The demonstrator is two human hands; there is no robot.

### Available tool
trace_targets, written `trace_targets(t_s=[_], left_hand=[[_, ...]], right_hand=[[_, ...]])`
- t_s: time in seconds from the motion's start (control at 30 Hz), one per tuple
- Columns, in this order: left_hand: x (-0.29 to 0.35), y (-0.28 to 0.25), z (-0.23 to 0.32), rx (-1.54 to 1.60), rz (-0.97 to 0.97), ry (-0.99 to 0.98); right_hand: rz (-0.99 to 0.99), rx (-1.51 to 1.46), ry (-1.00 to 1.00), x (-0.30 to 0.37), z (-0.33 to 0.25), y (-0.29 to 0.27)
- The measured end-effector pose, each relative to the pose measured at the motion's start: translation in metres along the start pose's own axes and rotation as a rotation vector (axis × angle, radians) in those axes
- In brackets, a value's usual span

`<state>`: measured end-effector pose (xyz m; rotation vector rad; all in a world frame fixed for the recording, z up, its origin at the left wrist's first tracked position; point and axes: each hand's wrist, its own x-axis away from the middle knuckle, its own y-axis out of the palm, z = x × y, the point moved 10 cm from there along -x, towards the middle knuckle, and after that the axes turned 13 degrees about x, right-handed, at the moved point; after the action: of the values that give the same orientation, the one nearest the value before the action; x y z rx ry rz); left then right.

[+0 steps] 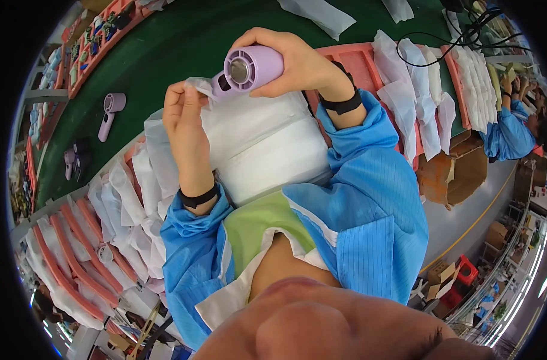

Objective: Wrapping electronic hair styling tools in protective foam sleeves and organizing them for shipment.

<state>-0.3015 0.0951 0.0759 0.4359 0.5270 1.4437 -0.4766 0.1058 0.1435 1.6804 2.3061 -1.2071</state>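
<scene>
A light purple handheld fan (266, 65) is gripped round its head by my right hand (303, 63), its round grille turned toward the left. The fan's handle points down and left toward my left hand (186, 117). The fingers of that hand are closed on a thin white bag (199, 86), which lies at the end of the handle. How far the bag covers the handle I cannot tell. Below both hands lies a stack of flat white bags (273, 159), close against my body.
On the green work surface (63, 156) at left lie another purple fan (110, 114) and a smaller purple and dark item (72, 161). Pink trays (81, 264) with white-wrapped items stand at left; more wrapped items (405, 90) lie at right. Black cables (474, 30) hang at upper right. A co-worker (513, 132) sits far right.
</scene>
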Motion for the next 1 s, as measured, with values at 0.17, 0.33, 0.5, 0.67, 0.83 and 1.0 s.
trace_targets(t_s=[0.17, 0.33, 0.5, 0.67, 0.83, 1.0], left_hand=[[0.001, -0.009, -0.002, 0.226, 0.128, -0.143], [-0.01, -0.021, 0.001, -0.172, -0.033, -0.075], [-0.006, -0.019, 0.029, -0.303, 0.046, 0.15], [0.01, 0.009, 0.044, -0.291, -0.036, 0.36], [0.027, 0.03, 0.046, -0.486, -0.091, 0.349], [0.056, 0.072, 0.056, -0.881, -0.206, 0.659]], right_hand=[[0.182, 0.199, 0.04, 0.003, -0.01, -0.01], [0.171, 0.187, -0.031, 0.005, -0.026, -0.014], [0.193, 0.096, -0.143, 0.001, -0.033, 0.003], [0.19, 0.247, -0.184, -0.001, -0.035, 0.038], [0.204, 0.428, -0.109, -0.001, -0.026, 0.047], [0.278, 0.453, -0.07, 0.004, -0.023, 0.037]])
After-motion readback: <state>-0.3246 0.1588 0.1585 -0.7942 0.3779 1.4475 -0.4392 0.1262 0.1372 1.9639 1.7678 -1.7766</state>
